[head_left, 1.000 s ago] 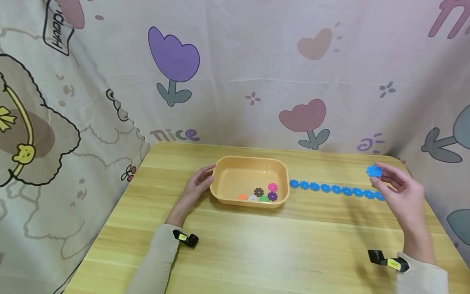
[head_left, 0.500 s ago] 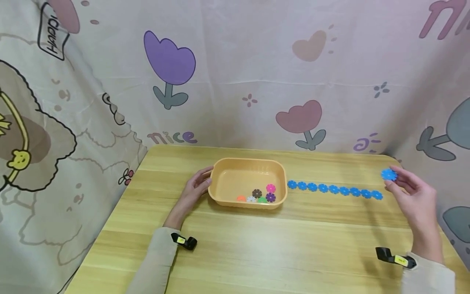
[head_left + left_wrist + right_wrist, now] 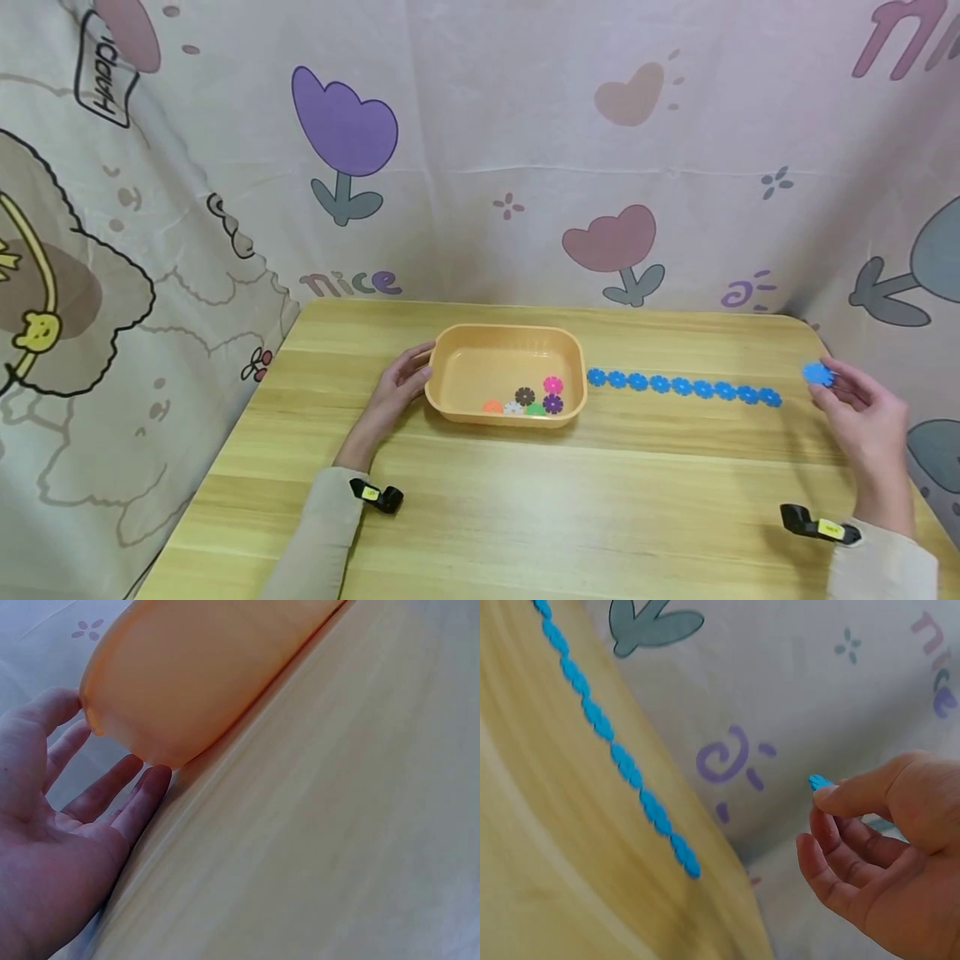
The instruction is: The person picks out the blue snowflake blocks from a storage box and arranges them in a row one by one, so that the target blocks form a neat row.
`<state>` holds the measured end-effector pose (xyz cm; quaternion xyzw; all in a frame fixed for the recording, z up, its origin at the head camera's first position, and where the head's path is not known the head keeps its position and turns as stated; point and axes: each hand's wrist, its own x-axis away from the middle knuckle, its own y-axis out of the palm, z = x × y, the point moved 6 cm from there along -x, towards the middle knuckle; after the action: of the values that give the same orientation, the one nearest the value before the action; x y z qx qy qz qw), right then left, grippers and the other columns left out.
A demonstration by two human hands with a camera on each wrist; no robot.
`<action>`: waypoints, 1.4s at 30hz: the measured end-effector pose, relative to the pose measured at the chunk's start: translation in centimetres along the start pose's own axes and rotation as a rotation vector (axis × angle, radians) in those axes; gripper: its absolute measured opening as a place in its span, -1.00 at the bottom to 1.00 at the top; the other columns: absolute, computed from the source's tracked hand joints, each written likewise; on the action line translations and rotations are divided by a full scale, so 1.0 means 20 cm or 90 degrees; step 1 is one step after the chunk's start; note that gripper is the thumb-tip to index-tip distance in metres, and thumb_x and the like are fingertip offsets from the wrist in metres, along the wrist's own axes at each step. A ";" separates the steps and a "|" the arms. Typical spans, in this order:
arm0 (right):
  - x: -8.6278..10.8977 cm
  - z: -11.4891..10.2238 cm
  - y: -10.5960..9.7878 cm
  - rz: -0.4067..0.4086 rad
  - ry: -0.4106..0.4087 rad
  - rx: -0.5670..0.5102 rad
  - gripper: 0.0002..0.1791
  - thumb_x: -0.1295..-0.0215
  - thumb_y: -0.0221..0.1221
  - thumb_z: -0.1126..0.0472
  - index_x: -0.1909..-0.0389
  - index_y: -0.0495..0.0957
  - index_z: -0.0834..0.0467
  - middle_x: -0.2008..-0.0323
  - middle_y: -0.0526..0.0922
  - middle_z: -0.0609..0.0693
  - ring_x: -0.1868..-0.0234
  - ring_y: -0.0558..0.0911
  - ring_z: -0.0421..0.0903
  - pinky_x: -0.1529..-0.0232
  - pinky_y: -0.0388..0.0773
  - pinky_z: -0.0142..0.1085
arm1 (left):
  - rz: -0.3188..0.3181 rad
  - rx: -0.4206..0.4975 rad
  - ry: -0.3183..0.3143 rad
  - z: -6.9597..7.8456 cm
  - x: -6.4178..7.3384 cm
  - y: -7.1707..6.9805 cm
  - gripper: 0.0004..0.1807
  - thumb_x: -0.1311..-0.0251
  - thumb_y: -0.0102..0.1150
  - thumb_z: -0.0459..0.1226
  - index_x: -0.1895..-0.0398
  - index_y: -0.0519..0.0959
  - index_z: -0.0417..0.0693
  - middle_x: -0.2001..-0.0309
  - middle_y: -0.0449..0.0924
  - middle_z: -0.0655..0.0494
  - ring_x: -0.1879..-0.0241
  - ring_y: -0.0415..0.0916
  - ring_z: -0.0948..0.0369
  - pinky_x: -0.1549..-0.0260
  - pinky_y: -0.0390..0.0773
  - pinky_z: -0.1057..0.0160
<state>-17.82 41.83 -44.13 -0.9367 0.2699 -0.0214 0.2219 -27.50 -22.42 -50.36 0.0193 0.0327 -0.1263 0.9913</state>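
At the far right of the table, my right hand (image 3: 870, 417) pinches a blue snowflake disc (image 3: 819, 374) between thumb and fingers, raised above the tabletop. The right wrist view shows that disc (image 3: 820, 782) nearly edge-on at the thumb tip. A straight row of blue snowflake discs (image 3: 682, 387) runs from the tray towards this hand, short of the held disc. My left hand (image 3: 393, 396) rests its fingertips against the left end of an orange plastic tray (image 3: 507, 419). Seen from the left wrist, loosely bent fingers touch the tray's outer wall (image 3: 187, 682).
Inside the tray, near its front right, lie a pink disc (image 3: 552, 385), a purple disc (image 3: 552, 404), a brown disc (image 3: 525, 396) and a few others. Printed cloth (image 3: 480, 150) hangs behind the wooden table (image 3: 525, 508). The table's right edge is close to my right hand.
The right hand has moved to the right and slightly down with the blue disc, uncovering the right end of the row. The left hand stays at the tray.
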 end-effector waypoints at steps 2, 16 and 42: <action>-0.01 0.04 0.00 -0.004 0.018 -0.003 -0.43 -0.45 0.21 0.27 -0.46 0.43 0.09 0.24 0.48 -0.48 0.30 0.51 -0.56 0.33 0.47 -0.76 | 0.000 0.001 0.000 0.00 0.01 0.00 -0.47 -0.52 0.12 -0.23 -0.50 0.36 -0.02 -0.43 0.36 -0.17 -0.37 0.38 -0.08 -0.19 0.57 0.16; -0.07 0.23 0.04 -0.045 0.022 0.117 -0.42 -0.47 0.22 0.13 -0.45 0.42 0.18 0.22 0.48 -0.39 0.30 0.40 -0.54 0.37 0.45 -0.73 | 0.001 -0.007 0.007 -0.01 0.02 -0.02 -0.47 -0.53 0.10 -0.25 -0.51 0.34 -0.04 -0.45 0.33 -0.20 -0.38 0.35 -0.15 -0.17 0.59 0.16; -0.11 0.29 0.08 -0.065 -0.023 0.298 -0.45 -0.47 0.20 0.10 -0.27 0.49 0.45 -0.04 0.58 0.43 0.37 0.27 -0.56 0.38 0.32 -0.44 | -0.006 0.003 0.004 -0.01 -0.01 0.00 -0.48 -0.52 0.11 -0.26 -0.49 0.37 -0.01 -0.43 0.36 -0.18 -0.36 0.38 -0.11 -0.16 0.60 0.12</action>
<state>-19.58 44.14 -49.83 -0.8725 0.2056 -0.0779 0.4364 -27.70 -22.38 -50.62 0.0217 0.0357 -0.1306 0.9906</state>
